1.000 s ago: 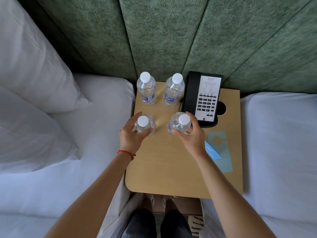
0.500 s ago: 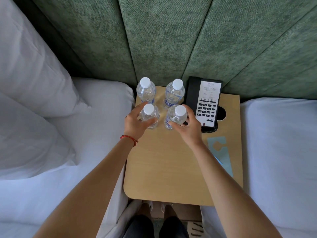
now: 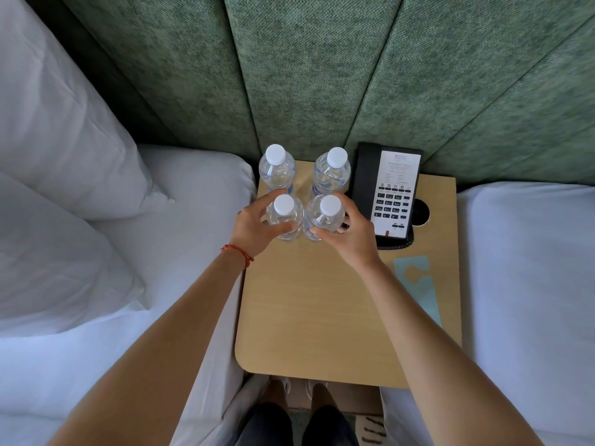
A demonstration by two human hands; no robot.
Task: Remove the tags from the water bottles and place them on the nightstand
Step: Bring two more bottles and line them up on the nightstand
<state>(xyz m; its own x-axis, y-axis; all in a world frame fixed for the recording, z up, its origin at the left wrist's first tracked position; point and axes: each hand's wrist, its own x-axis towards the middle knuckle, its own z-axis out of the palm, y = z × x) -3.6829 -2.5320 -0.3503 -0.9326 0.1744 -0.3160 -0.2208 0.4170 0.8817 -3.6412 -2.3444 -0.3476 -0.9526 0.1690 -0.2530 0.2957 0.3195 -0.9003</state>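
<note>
The left hand (image 3: 254,225) is clamped round the near left bottle (image 3: 285,217), the right hand (image 3: 351,231) round the near right bottle (image 3: 326,215), both standing on the table (image 3: 309,304). Full, smooth plastic: weighty, likely slippery, best gripped mid-body. Right of the right grip lies a blue tag (image 3: 418,284), part hidden by the forearm; labels are unreadable

From my remote feed: both forearms bare, no sleeves. Thin red braided string bracelet (image 3: 237,253) on the left wrist, small knot showing at its inner edge. No rings or watch-type hardware I can make out. Dark shorts (image 3: 296,424) at frame bottom, bare knees above them. Light-coloured shoes (image 3: 286,386) just under the table edge, partly hidden.
</note>
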